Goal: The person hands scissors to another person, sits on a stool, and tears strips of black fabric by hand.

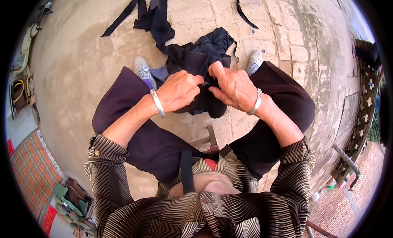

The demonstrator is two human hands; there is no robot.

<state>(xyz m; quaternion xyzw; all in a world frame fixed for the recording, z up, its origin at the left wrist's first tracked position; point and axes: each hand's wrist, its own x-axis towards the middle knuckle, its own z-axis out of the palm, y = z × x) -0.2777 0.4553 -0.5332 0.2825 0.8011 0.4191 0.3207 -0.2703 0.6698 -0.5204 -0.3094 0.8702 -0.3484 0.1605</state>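
Observation:
Dark cloth (pixel 194 60) hangs and lies bunched between my knees, reaching down to the ground. My left hand (pixel 180 89) is closed, its fingertips pinched on the near part of this cloth. Opposite it, my right hand (pixel 235 84) is closed on the same cloth, thumb and index finger at its edge. A small pale spot shows between the two hands, too small to make out. Both wrists carry silver bangles.
Black cloth strips (pixel 157 23) trail over the paved ground ahead, with another narrow strip (pixel 243 10) farther right. Shoes (pixel 255 57) flank the cloth. A plaid cloth (pixel 35 168) lies at the left. A pipe (pixel 347 160) juts out at the right.

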